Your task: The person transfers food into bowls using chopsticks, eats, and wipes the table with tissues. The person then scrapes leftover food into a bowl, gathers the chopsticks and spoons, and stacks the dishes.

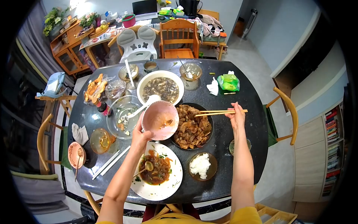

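My left hand (142, 136) grips a pink bowl (160, 120) by its near left rim; the bowl is tilted and has a little brown food inside. It is held beside the dark dish of brown stewed meat (192, 127) and over part of the glass bowl (126, 117). In my right hand (237, 114) is a pair of wooden chopsticks (220, 112), their tips over the right side of the meat. A white plate of saucy leftovers with a spoon (154, 170) lies below the pink bowl. Right of it sits a small bowl of white rice (201, 165).
Behind the pink bowl stands a big bowl of dark soup (161, 87). Two white chopsticks (110, 162) and a small orange-pink bowl (77, 155) lie at the left. Green tissue packaging (228, 83) is at the back right. Chairs surround the black table (248, 164).
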{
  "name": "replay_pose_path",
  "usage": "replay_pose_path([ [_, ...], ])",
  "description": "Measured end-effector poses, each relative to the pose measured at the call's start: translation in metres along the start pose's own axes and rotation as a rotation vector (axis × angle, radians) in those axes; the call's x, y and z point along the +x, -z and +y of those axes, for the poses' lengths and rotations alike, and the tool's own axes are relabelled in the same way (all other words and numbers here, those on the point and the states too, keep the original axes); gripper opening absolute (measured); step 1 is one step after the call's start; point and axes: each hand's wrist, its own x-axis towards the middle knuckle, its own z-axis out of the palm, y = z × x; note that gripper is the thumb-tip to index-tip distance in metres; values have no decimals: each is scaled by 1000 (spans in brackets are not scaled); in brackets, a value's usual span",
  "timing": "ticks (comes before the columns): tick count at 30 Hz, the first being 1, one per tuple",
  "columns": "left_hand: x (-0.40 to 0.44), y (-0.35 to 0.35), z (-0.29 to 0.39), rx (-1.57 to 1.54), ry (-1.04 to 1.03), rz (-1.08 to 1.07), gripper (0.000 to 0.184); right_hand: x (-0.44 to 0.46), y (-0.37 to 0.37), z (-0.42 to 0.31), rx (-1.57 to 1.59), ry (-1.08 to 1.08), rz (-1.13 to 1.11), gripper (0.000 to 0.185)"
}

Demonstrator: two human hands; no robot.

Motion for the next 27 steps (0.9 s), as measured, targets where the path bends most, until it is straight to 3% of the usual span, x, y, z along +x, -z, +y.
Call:
replay_pose_path([
  [2,1,1,-2,2,-2,2,86,19,7,3,19,-191,28,31],
  [5,1,0,0,3,-7,-6,86,27,-7,-7,-38,-119,164,29],
  [10,0,-1,0,-8,-29,-5,86,-13,-50,-39,-89,179,35,27],
  [12,-1,0,2,-12,-11,7,86,-50,-59,-46,-161,307,-172,24],
  [14,0,3,0,-14,-14,4,85,-95,-72,-47,-426,412,-273,14],
  [15,-1,3,-1,-13,-18,-4,85,-107,-76,-34,-450,568,-343,12],
  [17,-2,2,-1,-19,-7,0,85,-119,-71,-13,-684,722,-391,16],
  [20,-3,0,-2,-28,-10,4,85,-120,-72,-5,-560,742,-246,11],
  [23,-7,2,4,-41,1,7,85,-85,-56,-14,-222,382,79,17],
  [27,-8,2,5,-43,15,3,85,-35,-37,-6,-102,311,144,22],
])
